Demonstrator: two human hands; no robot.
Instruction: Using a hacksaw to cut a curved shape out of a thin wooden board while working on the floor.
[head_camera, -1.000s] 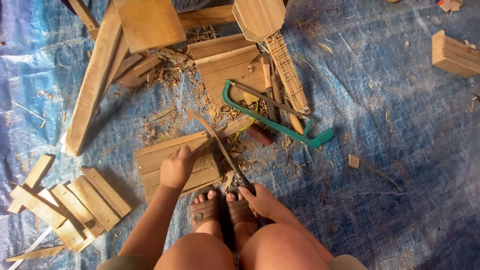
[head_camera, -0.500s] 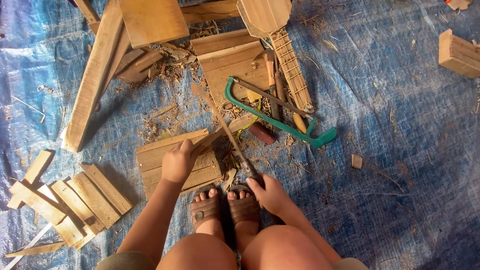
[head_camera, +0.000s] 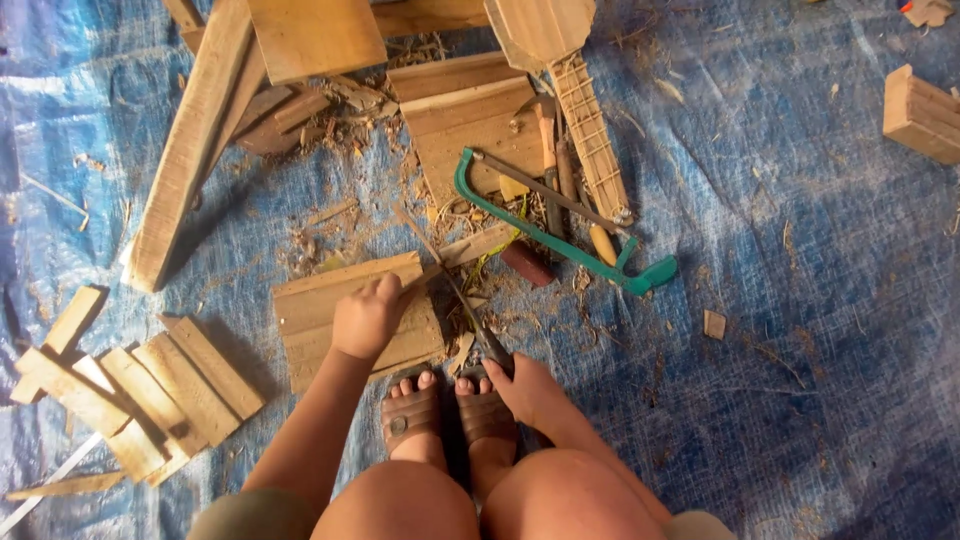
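- Blue tarpaulin (head_camera: 820, 330) covers the floor, littered with shavings and offcuts; at far left lies a fan of short wooden slats (head_camera: 130, 385), and above it a long plank (head_camera: 190, 150) runs diagonally.
- Left hand (head_camera: 365, 318) is closed down on the top edge of a flat board (head_camera: 345, 320) lying just in front of the sandalled feet, thumb up against the thin wooden strip (head_camera: 470, 248) that juts off to the right.
- Long blade (head_camera: 450, 285) angles up from the right hand across that strip, near the left thumb; judged from this, the cut goes best with the holding fingers kept well back from the edge and the stroke directed away from them.
- Right hand (head_camera: 525, 388) is wrapped tight round the blade's dark handle, just beside the right foot; a firm wrist and short, shallow strokes should keep the split following the grain.
- Farther right lie a green-framed hacksaw (head_camera: 560, 235), a small instrument neck with frets (head_camera: 590, 140), and a wooden block (head_camera: 920, 112) well apart at the edge.
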